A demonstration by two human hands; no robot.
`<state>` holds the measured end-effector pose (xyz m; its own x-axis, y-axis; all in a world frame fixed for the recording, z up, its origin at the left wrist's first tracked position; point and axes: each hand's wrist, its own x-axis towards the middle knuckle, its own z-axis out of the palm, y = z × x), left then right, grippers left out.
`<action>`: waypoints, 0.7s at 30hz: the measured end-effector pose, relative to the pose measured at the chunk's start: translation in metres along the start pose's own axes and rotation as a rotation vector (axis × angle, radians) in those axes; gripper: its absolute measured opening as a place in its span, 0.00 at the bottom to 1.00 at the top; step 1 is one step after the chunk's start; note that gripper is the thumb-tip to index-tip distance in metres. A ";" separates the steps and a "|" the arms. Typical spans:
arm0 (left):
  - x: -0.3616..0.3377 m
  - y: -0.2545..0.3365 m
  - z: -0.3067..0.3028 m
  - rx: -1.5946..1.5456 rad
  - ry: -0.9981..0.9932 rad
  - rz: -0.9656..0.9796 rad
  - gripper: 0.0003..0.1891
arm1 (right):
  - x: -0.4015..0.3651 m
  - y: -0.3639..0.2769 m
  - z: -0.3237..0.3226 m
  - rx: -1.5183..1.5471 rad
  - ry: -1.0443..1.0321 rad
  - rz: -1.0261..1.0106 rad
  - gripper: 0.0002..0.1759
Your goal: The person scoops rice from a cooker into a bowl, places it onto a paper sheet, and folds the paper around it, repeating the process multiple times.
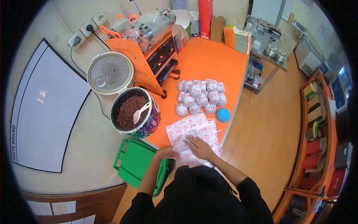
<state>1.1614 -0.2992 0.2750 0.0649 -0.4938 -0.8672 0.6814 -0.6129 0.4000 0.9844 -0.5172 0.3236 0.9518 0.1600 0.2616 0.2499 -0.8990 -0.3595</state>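
A stack of white wrapping paper [188,127] with red print lies at the near end of the orange table. My right hand [200,147] rests on the sheets, palm down with fingers spread. At their left edge my left hand [167,152] pinches a sheet of the paper, its fingertips partly hidden. Several wrapped bundles [201,99] in the same print are piled beyond the stack, beside a small blue bowl [223,115]. To the left, a rice cooker [145,128] stands with its lid [110,73] raised; reddish-brown rice [130,108] and a pale pink spoon [141,113] are inside.
An orange sealing machine [145,61] with a film roll [149,28] stands behind the cooker. Below the table's left edge is a green lidded bin [140,160]. Folded cartons [237,39] stand at the far edge. Orange shelving [298,164] lines the right side.
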 end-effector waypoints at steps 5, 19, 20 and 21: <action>-0.001 -0.005 -0.003 0.140 -0.021 0.217 0.24 | -0.001 0.000 -0.001 0.025 0.004 -0.006 0.31; 0.035 0.039 -0.007 0.340 0.364 0.863 0.18 | 0.003 -0.001 0.005 -0.004 -0.005 0.029 0.32; 0.036 0.038 -0.011 0.508 0.340 0.942 0.20 | 0.003 -0.002 0.003 0.008 0.001 0.026 0.33; 0.034 0.039 -0.019 0.491 0.270 0.911 0.21 | 0.004 -0.003 0.001 0.020 0.007 0.024 0.34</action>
<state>1.2036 -0.3279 0.2554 0.6014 -0.7751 -0.1939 -0.0697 -0.2927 0.9537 0.9872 -0.5131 0.3244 0.9564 0.1354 0.2590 0.2305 -0.8942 -0.3838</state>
